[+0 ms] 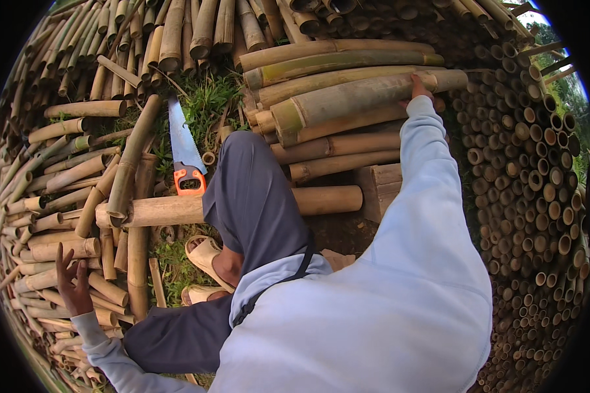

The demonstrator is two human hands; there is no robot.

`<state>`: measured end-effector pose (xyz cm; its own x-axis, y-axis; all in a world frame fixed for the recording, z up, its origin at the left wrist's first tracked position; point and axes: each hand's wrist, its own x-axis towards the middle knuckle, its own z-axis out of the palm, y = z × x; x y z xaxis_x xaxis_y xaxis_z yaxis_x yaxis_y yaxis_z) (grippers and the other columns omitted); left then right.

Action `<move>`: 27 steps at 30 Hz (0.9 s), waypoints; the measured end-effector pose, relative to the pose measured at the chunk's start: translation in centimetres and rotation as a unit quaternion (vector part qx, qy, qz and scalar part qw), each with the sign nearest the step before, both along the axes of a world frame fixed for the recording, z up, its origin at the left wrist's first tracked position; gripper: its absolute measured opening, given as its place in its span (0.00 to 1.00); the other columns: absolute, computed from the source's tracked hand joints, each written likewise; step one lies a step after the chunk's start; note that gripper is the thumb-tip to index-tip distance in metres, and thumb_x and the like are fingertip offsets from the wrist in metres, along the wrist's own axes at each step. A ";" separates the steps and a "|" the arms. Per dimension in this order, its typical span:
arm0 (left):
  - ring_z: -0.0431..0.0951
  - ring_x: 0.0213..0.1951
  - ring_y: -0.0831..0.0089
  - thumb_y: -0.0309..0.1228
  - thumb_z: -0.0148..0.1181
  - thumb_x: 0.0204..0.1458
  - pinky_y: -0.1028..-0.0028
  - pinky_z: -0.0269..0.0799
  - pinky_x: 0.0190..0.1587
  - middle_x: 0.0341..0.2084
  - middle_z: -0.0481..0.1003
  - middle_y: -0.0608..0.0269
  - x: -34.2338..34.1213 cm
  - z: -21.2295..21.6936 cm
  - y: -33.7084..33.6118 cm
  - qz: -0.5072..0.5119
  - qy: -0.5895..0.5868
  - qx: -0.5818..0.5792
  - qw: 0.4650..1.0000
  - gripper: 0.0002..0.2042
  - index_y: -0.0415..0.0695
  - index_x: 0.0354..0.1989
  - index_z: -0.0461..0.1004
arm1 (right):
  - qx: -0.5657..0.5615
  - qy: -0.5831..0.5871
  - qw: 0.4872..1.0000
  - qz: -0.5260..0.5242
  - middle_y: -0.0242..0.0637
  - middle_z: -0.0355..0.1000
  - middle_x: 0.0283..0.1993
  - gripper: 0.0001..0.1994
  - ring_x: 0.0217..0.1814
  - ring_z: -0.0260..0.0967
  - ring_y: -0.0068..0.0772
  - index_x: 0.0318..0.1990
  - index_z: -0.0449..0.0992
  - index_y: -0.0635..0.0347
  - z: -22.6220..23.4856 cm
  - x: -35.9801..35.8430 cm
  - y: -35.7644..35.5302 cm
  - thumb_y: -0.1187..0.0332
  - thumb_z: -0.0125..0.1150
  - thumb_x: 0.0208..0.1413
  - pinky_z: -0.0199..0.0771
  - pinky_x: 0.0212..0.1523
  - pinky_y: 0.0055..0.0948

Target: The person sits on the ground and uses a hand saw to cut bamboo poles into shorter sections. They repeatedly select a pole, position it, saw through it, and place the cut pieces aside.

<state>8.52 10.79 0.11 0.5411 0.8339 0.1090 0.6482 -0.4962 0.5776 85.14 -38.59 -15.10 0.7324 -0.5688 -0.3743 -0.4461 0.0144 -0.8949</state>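
Note:
My right hand point(421, 90) reaches out to the far right and grips a thick bamboo pole point(354, 101) close to its right end. That pole lies on top of a stack of cut bamboo, its wide greenish end toward the left. Part of my right hand is hidden behind the pole and my sleeve. My left hand point(75, 283) is raised at the left with its fingers apart, holding nothing, over a heap of short bamboo pieces point(65, 249). A hand saw point(185, 141) with an orange and black handle rests beside my knee, its handle against a horizontal bamboo log point(157, 211).
Rows of bamboo poles point(174, 36) lean at the back left. To the right rises a tall stack of bamboo with round ends point(524, 150) facing me. Another bamboo pole point(136, 157) lies slanted across the log. Grass point(210, 98) grows behind the saw. My sandal point(205, 257) is beside the log.

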 end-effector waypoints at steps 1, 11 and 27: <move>0.80 0.46 0.71 0.30 0.62 0.63 0.69 0.74 0.51 0.58 0.76 0.49 -0.3 0.4 -0.6 0.006 -0.005 0.005 1.000 0.31 0.51 0.75 0.61 | -0.048 0.006 0.996 0.068 0.51 0.64 0.68 0.58 0.60 0.69 0.50 0.72 0.59 0.66 0.7 -1.1 0.3 0.37 0.78 0.39 0.74 0.51 0.48; 0.79 0.50 0.65 0.28 0.63 0.61 0.66 0.73 0.54 0.60 0.75 0.53 -5.4 -3.2 -1.8 0.028 0.023 -0.011 0.999 0.31 0.47 0.74 0.61 | -0.103 -0.115 0.961 0.231 0.58 0.53 0.76 0.64 0.70 0.63 0.55 0.76 0.49 0.69 0.3 -12.9 7.1 0.39 0.79 0.40 0.71 0.59 0.42; 0.79 0.53 0.62 0.38 0.68 0.50 0.66 0.71 0.57 0.50 0.79 0.49 -8.1 0.6 -14.8 0.020 -0.034 -0.215 0.976 0.23 0.34 0.50 0.80 | -0.201 -0.378 0.607 0.670 0.51 0.64 0.70 0.36 0.70 0.64 0.57 0.71 0.66 0.54 0.2 -34.7 21.3 0.59 0.71 0.55 0.64 0.70 0.52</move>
